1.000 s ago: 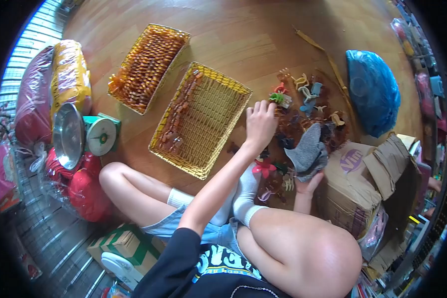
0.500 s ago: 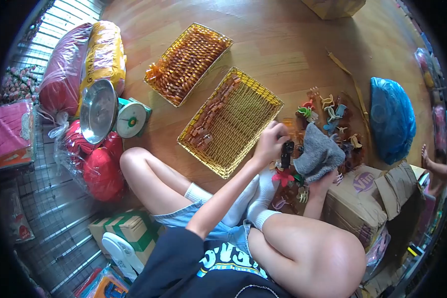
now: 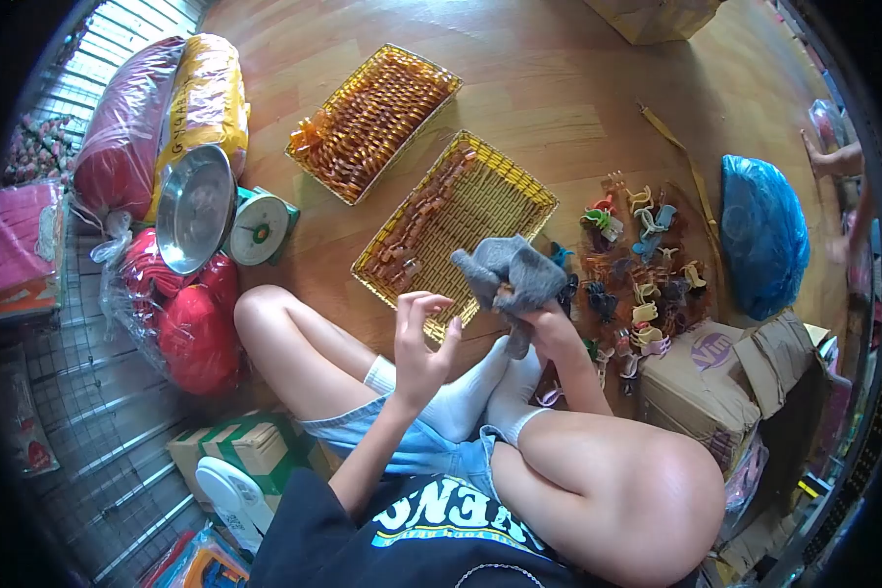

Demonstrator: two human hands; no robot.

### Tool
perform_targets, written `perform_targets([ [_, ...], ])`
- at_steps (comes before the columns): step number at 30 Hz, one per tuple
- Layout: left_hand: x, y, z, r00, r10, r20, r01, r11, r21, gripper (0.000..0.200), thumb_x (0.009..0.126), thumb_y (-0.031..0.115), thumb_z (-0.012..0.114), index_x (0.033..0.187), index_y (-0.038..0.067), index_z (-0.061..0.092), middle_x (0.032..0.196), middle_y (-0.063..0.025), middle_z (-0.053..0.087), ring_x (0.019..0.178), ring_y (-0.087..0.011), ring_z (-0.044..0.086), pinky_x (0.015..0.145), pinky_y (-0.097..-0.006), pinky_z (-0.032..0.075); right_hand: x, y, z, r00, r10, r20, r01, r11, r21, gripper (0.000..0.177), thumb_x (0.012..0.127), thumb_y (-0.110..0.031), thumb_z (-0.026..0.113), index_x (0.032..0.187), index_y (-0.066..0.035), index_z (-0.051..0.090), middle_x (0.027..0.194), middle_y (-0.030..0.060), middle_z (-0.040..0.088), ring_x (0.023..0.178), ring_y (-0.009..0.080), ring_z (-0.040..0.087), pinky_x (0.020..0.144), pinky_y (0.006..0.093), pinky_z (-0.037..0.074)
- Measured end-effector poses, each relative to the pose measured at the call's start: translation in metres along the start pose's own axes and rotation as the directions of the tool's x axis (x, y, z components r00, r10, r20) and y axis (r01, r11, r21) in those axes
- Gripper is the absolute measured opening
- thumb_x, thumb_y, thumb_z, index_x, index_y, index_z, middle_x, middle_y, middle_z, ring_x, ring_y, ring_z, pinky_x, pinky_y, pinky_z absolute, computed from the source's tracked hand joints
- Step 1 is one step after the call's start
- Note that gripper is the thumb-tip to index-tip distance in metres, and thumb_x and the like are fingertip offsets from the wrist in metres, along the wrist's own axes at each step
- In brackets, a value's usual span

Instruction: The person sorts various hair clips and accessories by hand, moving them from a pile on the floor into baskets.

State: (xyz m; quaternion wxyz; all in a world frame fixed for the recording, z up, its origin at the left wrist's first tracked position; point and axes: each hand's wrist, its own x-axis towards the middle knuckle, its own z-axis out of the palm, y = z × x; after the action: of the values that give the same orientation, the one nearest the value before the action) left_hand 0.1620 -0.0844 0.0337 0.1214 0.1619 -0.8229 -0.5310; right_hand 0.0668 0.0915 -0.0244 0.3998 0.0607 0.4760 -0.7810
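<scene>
My right hand (image 3: pixel 549 321) grips a grey cloth (image 3: pixel 521 272), bunched up over the near right edge of a woven yellow basket (image 3: pixel 551 201). Something small and amber-brown shows in the cloth's folds; I cannot make out what it is. To the left of the cloth is my left hand (image 3: pixel 424 355), fingers spread and nothing in them. Along the left side inside the basket lies a row of brownish hair claw clips (image 3: pixel 416 225). Right of the cloth, many coloured hair claw clips (image 3: pixel 647 314) are scattered on the floor.
Farther back stands a second basket (image 3: pixel 338 191) full of amber pieces. A scale with a metal pan (image 3: pixel 194 211) and bagged red goods (image 3: pixel 196 338) are at left. A blue plastic bag (image 3: pixel 766 235) and cardboard box (image 3: pixel 701 382) are at right. Another person's limb (image 3: pixel 838 159) shows at the right edge.
The grey cloth in my right hand has moved left, from above the scattered clips to the basket's edge. My left hand has drawn back left and its fingers have spread.
</scene>
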Motion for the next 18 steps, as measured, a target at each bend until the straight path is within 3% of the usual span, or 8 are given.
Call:
perform_targets([
  [1, 0.001, -0.004, -0.002, 0.997, -0.032, 0.069, 0.035, 0.998, -0.042, 0.027, 0.077, 0.007, 0.067, 0.102, 0.002, 0.057, 0.103, -0.0132, 0.048, 0.096, -0.0262, 0.052, 0.085, -0.0352, 0.044, -0.002, 0.007, 0.001, 1.000, 0.003, 0.006, -0.003, 1.000, -0.003, 0.037, 0.086, -0.003, 0.065, 0.121, 0.000, 0.055, 0.115, 0.0069, 0.060, 0.102, 0.0180, 0.059, 0.090, 0.0320, 0.048],
  [4, 0.002, -0.003, 0.005, 0.994, 0.092, 0.063, -0.091, 0.996, -0.024, 0.030, 0.076, 0.010, 0.070, 0.104, 0.004, 0.059, 0.094, -0.0110, 0.050, 0.090, -0.0263, 0.053, 0.082, -0.0365, 0.045, -0.004, 0.025, 0.013, 0.989, 0.035, 0.143, -0.054, 0.990, 0.134, 0.039, 0.082, 0.001, 0.066, 0.120, 0.000, 0.056, 0.115, 0.0080, 0.060, 0.105, 0.0177, 0.059, 0.091, 0.0325, 0.051],
  [7, 0.001, 0.003, -0.004, 0.989, 0.117, 0.087, -0.126, 0.987, 0.104, 0.031, 0.078, 0.008, 0.071, 0.106, 0.003, 0.059, 0.096, -0.0093, 0.050, 0.090, -0.0207, 0.053, 0.080, -0.0324, 0.046, -0.002, 0.018, 0.023, 0.994, 0.065, 0.092, -0.073, 0.993, 0.092, 0.043, 0.079, 0.002, 0.068, 0.120, 0.000, 0.056, 0.115, 0.0072, 0.061, 0.106, 0.0176, 0.059, 0.091, 0.0323, 0.051],
  [9, -0.001, -0.001, -0.006, 0.992, 0.098, 0.082, -0.107, 0.989, 0.106, 0.033, 0.077, 0.008, 0.071, 0.107, 0.004, 0.060, 0.098, -0.0088, 0.051, 0.089, -0.0195, 0.053, 0.081, -0.0316, 0.046, 0.000, 0.030, 0.017, 0.995, 0.062, 0.072, -0.063, 0.998, 0.006, 0.049, 0.076, -0.001, 0.073, 0.121, 0.000, 0.055, 0.114, 0.0081, 0.062, 0.104, 0.0178, 0.060, 0.091, 0.0320, 0.050],
  [11, -0.002, -0.002, -0.008, 0.995, 0.026, 0.098, -0.023, 0.999, -0.025, 0.037, 0.075, 0.009, 0.074, 0.110, 0.005, 0.060, 0.099, -0.0082, 0.051, 0.088, -0.0180, 0.053, 0.081, -0.0312, 0.046, 0.001, 0.042, 0.016, 0.986, -0.169, 0.013, 0.161, 0.913, -0.375, 0.053, 0.073, -0.005, 0.077, 0.121, 0.001, 0.054, 0.111, 0.0084, 0.063, 0.100, 0.0168, 0.062, 0.089, 0.0311, 0.051],
  [13, -0.001, -0.005, -0.010, 0.990, 0.033, 0.136, -0.027, 0.999, -0.045, 0.040, 0.075, 0.010, 0.075, 0.111, 0.005, 0.060, 0.100, -0.0080, 0.052, 0.088, -0.0174, 0.054, 0.081, -0.0310, 0.046, 0.006, 0.039, 0.021, 0.976, -0.209, 0.057, 0.214, 0.886, -0.411, 0.055, 0.072, -0.006, 0.078, 0.121, 0.000, 0.054, 0.110, 0.0076, 0.064, 0.097, 0.0153, 0.063, 0.085, 0.0302, 0.052],
  [15, -0.001, -0.007, -0.013, 0.983, 0.040, 0.178, -0.029, 0.997, -0.066, 0.042, 0.074, 0.010, 0.076, 0.112, 0.004, 0.060, 0.101, -0.0079, 0.052, 0.087, -0.0169, 0.054, 0.081, -0.0308, 0.047, 0.002, 0.030, 0.027, 0.977, -0.191, 0.091, 0.206, 0.959, -0.196, 0.055, 0.073, -0.006, 0.078, 0.122, -0.001, 0.054, 0.112, 0.0060, 0.064, 0.097, 0.0139, 0.063, 0.085, 0.0303, 0.052],
  [18, -0.001, -0.012, -0.010, 0.979, -0.053, 0.197, 0.080, 0.988, -0.129, 0.054, 0.072, 0.008, 0.078, 0.120, 0.002, 0.054, 0.102, -0.0047, 0.053, 0.086, -0.0116, 0.053, 0.083, -0.0271, 0.047, -0.003, 0.022, 0.027, 0.971, -0.193, 0.142, 0.234, 0.884, -0.405, 0.051, 0.076, -0.005, 0.074, 0.123, -0.001, 0.055, 0.114, 0.0060, 0.064, 0.099, 0.0140, 0.062, 0.087, 0.0302, 0.051],
])
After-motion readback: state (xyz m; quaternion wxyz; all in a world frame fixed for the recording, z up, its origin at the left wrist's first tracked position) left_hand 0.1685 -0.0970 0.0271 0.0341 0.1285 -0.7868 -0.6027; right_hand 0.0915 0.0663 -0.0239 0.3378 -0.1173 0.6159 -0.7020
